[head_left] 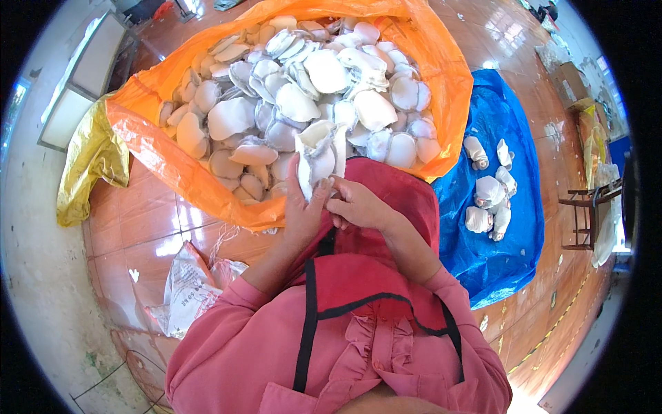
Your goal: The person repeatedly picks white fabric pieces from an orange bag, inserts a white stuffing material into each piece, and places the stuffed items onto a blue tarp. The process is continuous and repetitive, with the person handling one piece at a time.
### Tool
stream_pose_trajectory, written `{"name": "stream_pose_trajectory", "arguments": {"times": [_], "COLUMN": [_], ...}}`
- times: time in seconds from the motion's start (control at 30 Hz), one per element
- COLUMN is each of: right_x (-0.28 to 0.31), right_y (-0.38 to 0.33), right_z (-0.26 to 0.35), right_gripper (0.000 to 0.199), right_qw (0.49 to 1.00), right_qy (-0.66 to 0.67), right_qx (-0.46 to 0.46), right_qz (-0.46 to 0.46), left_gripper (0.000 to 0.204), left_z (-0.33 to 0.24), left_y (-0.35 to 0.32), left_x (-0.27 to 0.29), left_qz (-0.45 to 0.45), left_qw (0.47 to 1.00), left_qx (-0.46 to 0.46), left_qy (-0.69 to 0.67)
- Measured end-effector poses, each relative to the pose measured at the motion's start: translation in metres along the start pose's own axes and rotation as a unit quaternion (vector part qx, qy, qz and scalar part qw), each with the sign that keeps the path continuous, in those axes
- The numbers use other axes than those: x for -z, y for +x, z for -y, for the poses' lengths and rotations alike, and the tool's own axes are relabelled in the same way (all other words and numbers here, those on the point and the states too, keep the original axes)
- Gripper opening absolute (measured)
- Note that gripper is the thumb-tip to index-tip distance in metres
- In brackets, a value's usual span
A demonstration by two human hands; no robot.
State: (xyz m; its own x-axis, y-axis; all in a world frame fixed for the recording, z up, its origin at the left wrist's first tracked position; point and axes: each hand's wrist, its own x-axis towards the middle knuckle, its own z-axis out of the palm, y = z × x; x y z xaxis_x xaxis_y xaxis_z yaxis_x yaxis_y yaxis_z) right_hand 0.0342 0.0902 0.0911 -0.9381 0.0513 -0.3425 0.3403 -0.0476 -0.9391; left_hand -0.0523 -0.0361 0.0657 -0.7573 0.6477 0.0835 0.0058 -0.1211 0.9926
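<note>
We see an informal sorting workroom, a glossy tiled floor (pixel 148 238), an orange sack (pixel 158 148) heaped with pale pads (pixel 324 72), a blue tarp (pixel 496 255) with a sorted few, boxes (pixel 569 83) along the far wall

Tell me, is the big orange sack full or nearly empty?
Full. The orange sack lies spread open on the floor, and white padded pieces are heaped across nearly its whole opening.
</note>
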Motion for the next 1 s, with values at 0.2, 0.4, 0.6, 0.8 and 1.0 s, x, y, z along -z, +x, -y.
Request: {"name": "stream_pose_trajectory", "arguments": {"times": [0.2, 0.4, 0.6, 0.8, 1.0], "right_x": [0.002, -0.003, -0.027, -0.031, -0.024], "right_y": [0.007, 0.006, 0.016, 0.017, 0.013], "right_z": [-0.038, -0.036, -0.038, -0.050, -0.048], "right_gripper": [0.045, 0.057, 0.041, 0.013, 0.022], "right_qw": [0.971, 0.953, 0.923, 0.906, 0.921], "right_qy": [0.005, 0.211, 0.203, 0.066, -0.055], "right_qx": [0.154, 0.074, 0.152, 0.199, 0.265], "right_qz": [-0.180, -0.204, -0.290, -0.367, -0.279], "left_gripper": [0.057, 0.055, 0.059, 0.066, 0.069], "left_z": [0.018, 0.017, 0.005, -0.001, 0.006], "left_y": [0.002, 0.002, -0.008, -0.015, -0.019], "left_x": [0.000, -0.003, -0.011, -0.016, -0.012], "left_qz": [-0.103, -0.158, -0.116, -0.092, -0.085], "left_qw": [0.991, 0.968, 0.993, 0.992, 0.990], "left_qx": [0.027, 0.089, 0.007, -0.055, -0.081], "left_qy": [-0.085, -0.175, 0.019, 0.063, 0.078]}}
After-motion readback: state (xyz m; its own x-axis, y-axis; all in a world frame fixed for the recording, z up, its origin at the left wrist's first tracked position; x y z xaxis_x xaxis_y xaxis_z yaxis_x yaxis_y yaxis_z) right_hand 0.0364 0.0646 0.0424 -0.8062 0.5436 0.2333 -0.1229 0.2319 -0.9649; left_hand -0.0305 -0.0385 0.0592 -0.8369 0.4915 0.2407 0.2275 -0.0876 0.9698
